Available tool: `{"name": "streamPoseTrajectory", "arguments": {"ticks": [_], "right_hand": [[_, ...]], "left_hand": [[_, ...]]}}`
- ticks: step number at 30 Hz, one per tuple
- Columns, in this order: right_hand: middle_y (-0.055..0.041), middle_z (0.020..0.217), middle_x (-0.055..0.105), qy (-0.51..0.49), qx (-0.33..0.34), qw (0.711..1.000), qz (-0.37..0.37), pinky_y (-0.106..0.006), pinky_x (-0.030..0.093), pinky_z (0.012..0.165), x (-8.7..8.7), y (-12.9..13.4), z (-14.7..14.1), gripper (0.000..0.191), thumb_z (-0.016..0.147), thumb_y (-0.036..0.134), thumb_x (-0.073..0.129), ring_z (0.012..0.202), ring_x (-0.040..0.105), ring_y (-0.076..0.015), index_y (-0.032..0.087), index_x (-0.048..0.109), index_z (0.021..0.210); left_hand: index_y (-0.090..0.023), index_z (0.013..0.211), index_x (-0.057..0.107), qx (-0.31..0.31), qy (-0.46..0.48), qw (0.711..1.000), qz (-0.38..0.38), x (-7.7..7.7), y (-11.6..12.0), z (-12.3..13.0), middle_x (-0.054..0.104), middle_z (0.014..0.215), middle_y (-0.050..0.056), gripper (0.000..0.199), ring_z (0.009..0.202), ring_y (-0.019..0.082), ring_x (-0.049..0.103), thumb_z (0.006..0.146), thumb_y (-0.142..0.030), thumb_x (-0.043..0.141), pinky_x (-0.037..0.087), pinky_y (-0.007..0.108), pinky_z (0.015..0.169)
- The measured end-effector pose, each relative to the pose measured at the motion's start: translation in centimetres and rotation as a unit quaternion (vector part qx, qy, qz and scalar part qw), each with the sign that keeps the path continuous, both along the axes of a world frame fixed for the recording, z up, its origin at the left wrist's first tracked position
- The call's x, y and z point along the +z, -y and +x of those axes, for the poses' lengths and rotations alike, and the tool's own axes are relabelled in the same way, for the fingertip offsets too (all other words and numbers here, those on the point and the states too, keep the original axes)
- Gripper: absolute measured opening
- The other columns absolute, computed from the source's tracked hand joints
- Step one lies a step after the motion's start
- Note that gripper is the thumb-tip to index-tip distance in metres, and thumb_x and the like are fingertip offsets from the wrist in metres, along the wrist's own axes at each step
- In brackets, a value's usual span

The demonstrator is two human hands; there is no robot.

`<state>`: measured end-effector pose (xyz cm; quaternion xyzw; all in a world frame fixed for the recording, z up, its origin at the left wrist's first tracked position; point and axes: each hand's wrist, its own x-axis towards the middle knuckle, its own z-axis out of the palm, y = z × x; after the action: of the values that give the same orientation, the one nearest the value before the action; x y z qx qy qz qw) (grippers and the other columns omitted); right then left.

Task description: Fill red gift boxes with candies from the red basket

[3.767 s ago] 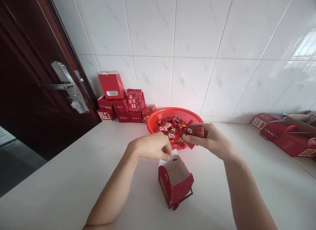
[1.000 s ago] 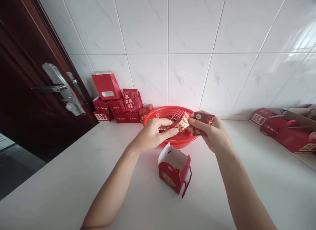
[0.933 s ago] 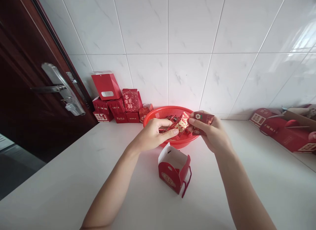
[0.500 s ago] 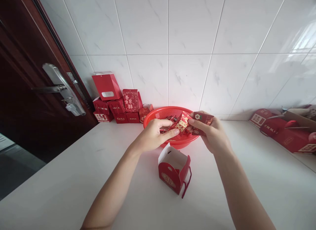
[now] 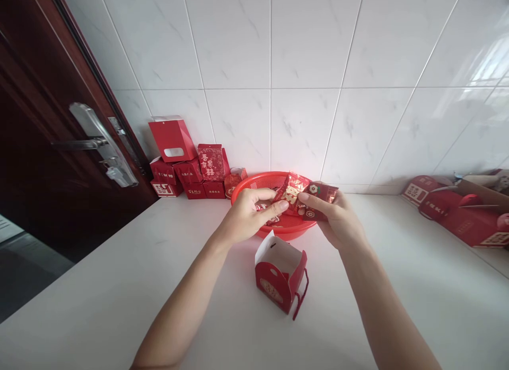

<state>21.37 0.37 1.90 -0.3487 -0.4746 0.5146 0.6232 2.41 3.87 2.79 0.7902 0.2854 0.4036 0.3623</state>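
Observation:
Above a red plastic basket (image 5: 286, 232), my left hand (image 5: 250, 213) pinches the left side of a shiny red packet (image 5: 293, 194) with gold characters. My right hand (image 5: 338, 213) is closed on a dark red packet (image 5: 323, 192) with a white flower, its thumb reaching the red packet's edge. The two packets overlap. Small wrapped pieces (image 5: 272, 219) lie in the basket, partly hidden by my hands. In front of the basket stands a small red box (image 5: 274, 285), its top open, a dark red cord handle at its right side.
Several red boxes (image 5: 173, 139) are stacked against the tiled wall at the left. More red boxes (image 5: 461, 216) and an open brown carton (image 5: 483, 192) stand at the right. A dark door (image 5: 35, 121) with a metal handle borders the white table (image 5: 119, 290).
Both hands have shifted slightly, and the packets now lie flatter and closer side by side. More of the basket's wrapped pieces shows below my left hand. The open box has not moved.

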Motion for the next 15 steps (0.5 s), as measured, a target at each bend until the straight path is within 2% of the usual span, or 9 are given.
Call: {"name": "streamPoseTrajectory", "arguments": {"ticks": [4, 7, 15], "right_hand": [[-0.0013, 0.076, 0.071, 0.023, -0.005, 1.000, 0.014, -0.031, 0.052, 0.065, -0.14, 0.05, 0.05, 0.023, 0.068, 0.037, 0.087, 0.065, 0.063, -0.0162, 0.021, 0.072, 0.078], [-0.0003, 0.075, 0.070, 0.051, 0.012, 0.998, 0.027, -0.031, 0.052, 0.066, -0.25, 0.08, 0.36, 0.023, 0.071, 0.037, 0.085, 0.067, 0.063, -0.0165, 0.022, 0.072, 0.082], [-0.0002, 0.080, 0.069, 0.069, 0.038, 0.997, 0.019, -0.031, 0.051, 0.070, -0.51, 0.11, 0.08, 0.026, 0.071, 0.034, 0.087, 0.074, 0.064, -0.0170, 0.021, 0.071, 0.088]], "left_hand": [[-0.018, 0.080, 0.071, -0.036, -0.030, 0.998, -0.031, 0.34, 0.18, -0.15, 0.067, 0.079, 0.002, 0.029, 0.078, 0.018, 0.063, 0.088, -0.046, 0.070, 0.051, 0.029, 0.074], [-0.018, 0.094, 0.074, -0.025, -0.010, 0.999, -0.044, 0.52, 0.22, -0.22, 0.072, 0.093, 0.005, 0.030, 0.089, 0.020, 0.065, 0.088, -0.047, 0.069, 0.052, 0.030, 0.079], [-0.016, 0.075, 0.067, 0.040, 0.065, 0.997, 0.001, 0.22, 0.02, 0.07, 0.057, 0.070, -0.001, 0.032, 0.067, 0.012, 0.051, 0.088, -0.046, 0.069, 0.043, 0.025, 0.063]]}}
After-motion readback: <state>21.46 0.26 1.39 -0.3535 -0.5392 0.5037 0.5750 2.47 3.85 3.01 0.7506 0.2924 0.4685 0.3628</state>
